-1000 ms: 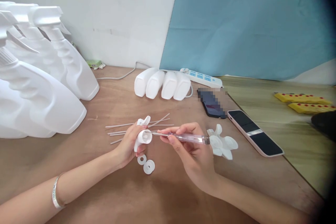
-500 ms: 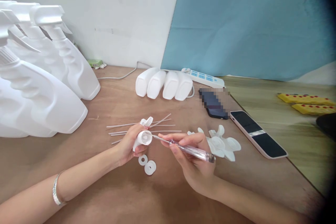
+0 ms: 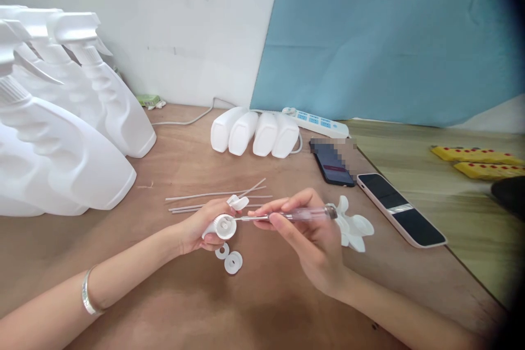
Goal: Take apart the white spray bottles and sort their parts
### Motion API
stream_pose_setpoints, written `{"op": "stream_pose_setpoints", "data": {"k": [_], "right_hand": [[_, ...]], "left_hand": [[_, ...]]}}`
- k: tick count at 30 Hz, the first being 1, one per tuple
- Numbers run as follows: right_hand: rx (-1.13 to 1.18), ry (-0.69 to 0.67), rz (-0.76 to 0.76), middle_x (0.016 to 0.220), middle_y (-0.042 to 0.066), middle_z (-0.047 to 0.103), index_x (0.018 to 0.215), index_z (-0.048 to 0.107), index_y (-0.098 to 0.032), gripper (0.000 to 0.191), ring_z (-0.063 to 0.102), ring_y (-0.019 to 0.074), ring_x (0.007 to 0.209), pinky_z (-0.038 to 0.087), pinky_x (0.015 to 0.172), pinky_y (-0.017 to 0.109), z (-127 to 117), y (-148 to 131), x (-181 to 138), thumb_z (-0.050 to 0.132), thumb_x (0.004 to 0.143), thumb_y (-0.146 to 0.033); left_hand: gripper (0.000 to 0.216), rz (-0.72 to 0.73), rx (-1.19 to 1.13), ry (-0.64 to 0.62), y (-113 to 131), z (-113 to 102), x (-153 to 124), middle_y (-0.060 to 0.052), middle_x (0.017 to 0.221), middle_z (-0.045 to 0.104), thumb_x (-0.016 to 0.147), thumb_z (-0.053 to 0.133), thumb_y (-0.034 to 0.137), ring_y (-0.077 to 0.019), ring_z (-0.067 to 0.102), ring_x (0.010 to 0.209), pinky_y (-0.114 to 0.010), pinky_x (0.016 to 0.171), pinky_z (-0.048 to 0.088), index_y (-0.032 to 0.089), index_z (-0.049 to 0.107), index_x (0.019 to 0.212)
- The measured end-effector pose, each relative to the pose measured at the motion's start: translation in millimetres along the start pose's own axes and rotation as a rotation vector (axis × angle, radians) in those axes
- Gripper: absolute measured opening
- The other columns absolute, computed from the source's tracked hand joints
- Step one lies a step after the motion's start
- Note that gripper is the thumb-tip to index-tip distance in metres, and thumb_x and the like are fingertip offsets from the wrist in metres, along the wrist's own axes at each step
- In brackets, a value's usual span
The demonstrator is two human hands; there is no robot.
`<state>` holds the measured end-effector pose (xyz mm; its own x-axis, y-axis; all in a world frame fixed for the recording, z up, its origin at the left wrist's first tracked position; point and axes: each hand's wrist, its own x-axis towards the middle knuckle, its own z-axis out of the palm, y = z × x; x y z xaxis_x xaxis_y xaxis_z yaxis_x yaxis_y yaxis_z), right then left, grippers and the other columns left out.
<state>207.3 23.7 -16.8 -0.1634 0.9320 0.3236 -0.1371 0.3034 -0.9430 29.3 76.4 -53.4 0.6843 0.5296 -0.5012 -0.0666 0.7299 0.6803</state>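
Note:
My left hand is closed around a white spray bottle trigger head, its round ribbed collar facing me. In my right hand is a screwdriver with a clear handle and thin metal shaft, held almost level. The screwdriver's tip meets the rim of the collar; whether it reaches inside I cannot tell. Just below my left hand lie white ring washers. Several thin white dip tubes are spread on the table behind it. White plastic trigger parts lie beyond my right hand, which partly hides them.
Large white spray bottles stand at the left. Several white bottles lie at the back, before a power strip. Right of them are a dark phone and a pink-edged phone at the table edge.
The trigger head has turned in my left hand, its collar now lower and facing me more. The screwdriver has swung from slanting to nearly level, its handle end raised.

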Motion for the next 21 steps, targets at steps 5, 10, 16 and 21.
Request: {"op": "stream_pose_setpoints", "data": {"k": [5,10,16,21], "right_hand": [[-0.002,-0.057,-0.034,0.093,0.002,0.067,0.088,0.042,-0.022,0.016,0.065,0.0170,0.092,0.057,0.078,0.037,0,1,-1,0.052,0.084,-0.011],[0.125,0.032,0.181,0.083,0.002,0.069,0.083,0.045,-0.020,0.011,0.067,0.0173,0.083,0.058,0.074,0.037,-1,1,3,0.056,0.083,-0.020],[0.195,0.072,0.364,0.077,0.003,0.069,0.079,0.046,-0.018,0.018,0.067,0.0180,0.079,0.058,0.070,0.033,-4,-1,10,0.062,0.079,-0.028],[0.165,0.093,0.438,0.077,0.002,0.069,0.079,0.046,-0.018,0.021,0.067,0.0177,0.079,0.056,0.070,0.032,-5,4,4,0.063,0.078,-0.030]], "left_hand": [[0.016,-0.021,0.065,-0.009,2,2,-1,0.009,0.035,0.034,0.072,0.050,0.031,-0.0034,0.016,0.025,-0.011,0.025,0.012,0.020,0.042,0.081],[0.014,-0.007,0.109,-0.009,4,6,-3,0.009,0.037,0.035,0.071,0.049,0.029,-0.0032,0.017,0.026,-0.012,0.025,0.013,0.020,0.042,0.079],[0.012,-0.042,0.218,-0.040,11,13,-8,0.009,0.037,0.034,0.073,0.047,0.026,-0.0035,0.018,0.027,-0.013,0.027,0.013,0.020,0.043,0.083],[0.019,-0.029,0.488,0.067,15,12,-11,0.007,0.046,0.042,0.077,0.048,0.036,-0.0040,0.027,0.031,-0.013,0.027,0.018,0.019,0.045,0.085]]}}
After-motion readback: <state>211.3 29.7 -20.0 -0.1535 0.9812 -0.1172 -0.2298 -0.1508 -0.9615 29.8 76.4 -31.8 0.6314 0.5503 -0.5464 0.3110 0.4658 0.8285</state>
